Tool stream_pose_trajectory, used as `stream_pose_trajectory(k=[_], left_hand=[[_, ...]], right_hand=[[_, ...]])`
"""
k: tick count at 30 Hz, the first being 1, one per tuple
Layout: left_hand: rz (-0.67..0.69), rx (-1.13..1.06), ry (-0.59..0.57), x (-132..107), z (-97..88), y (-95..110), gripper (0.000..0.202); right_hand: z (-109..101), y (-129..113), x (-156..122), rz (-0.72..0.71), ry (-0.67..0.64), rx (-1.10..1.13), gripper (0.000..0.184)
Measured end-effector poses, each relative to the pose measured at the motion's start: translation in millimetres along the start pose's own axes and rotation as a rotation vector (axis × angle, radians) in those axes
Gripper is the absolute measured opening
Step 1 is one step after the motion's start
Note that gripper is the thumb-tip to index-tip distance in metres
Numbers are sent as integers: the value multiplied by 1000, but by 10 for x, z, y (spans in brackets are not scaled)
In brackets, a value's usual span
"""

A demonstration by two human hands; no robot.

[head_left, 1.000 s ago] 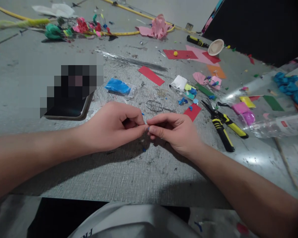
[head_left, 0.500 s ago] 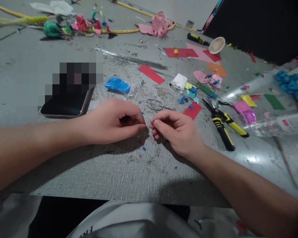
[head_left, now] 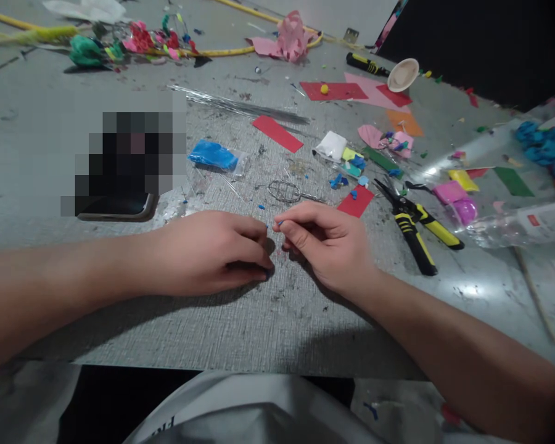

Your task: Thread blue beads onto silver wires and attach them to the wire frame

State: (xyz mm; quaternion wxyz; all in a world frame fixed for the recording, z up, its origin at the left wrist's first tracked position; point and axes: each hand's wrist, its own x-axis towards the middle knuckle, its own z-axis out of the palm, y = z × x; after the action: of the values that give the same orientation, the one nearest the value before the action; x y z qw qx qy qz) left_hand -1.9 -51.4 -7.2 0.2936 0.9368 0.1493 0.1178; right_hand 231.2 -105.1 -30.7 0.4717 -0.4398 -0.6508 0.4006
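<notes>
My left hand (head_left: 213,253) lies low over the grey tabletop, its thumb and fingertips closed on a small bit of blue clay at the table surface; the fingers mostly cover the bit. Just to the right, my right hand (head_left: 330,243) pinches another tiny speck of blue clay (head_left: 280,222) between thumb and index finger. Beyond the fingertips is a loop of twisted wire (head_left: 284,191). A further blue crumb (head_left: 261,207) sits near it. Farther back lies a clear packet of blue clay (head_left: 215,155).
Black-and-yellow pliers (head_left: 414,228) lie open at right, near a clear plastic bottle (head_left: 531,223). A phone (head_left: 115,206), partly pixelated, is at left. Behind are a bundle of thin wires (head_left: 240,105), red paper strips (head_left: 277,134) and clay packets (head_left: 332,147).
My left hand has moved down and nearer me, its fingertips now over the blue bit that lay uncovered on the table. My right hand keeps its pinch almost in place.
</notes>
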Motion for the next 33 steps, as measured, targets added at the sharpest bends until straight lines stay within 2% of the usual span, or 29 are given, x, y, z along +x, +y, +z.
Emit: stream_pose_trajectory(k=[5, 8, 11, 13, 17, 24, 29, 33], left_hand=[[-25, -159, 34, 48, -70, -17, 13], [-153, -333, 99, 70, -166, -20, 10], [-287, -493, 164, 75, -224, -19, 20], [-327, -553, 198, 71, -226, -15, 27], [-357, -594, 209, 63, -181, -1, 35], [-359, -711, 192, 81, -137, 15, 33], [-377, -773, 218, 102, -131, 35, 29], [-390, -814, 218, 110, -131, 60, 29]], right_hand=[[-13, 13, -6, -66, 36, -17, 12], [-22, 9, -15, -92, 66, -47, 14], [-29, -27, -25, -164, 94, -129, 15], [-30, -59, -31, -254, 92, -193, 12], [-26, -95, -44, -392, 62, -269, 12], [-35, -110, -68, -406, 61, -328, 14], [-40, -150, -86, -470, -20, -337, 18], [-41, -131, -88, -436, -28, -375, 21]])
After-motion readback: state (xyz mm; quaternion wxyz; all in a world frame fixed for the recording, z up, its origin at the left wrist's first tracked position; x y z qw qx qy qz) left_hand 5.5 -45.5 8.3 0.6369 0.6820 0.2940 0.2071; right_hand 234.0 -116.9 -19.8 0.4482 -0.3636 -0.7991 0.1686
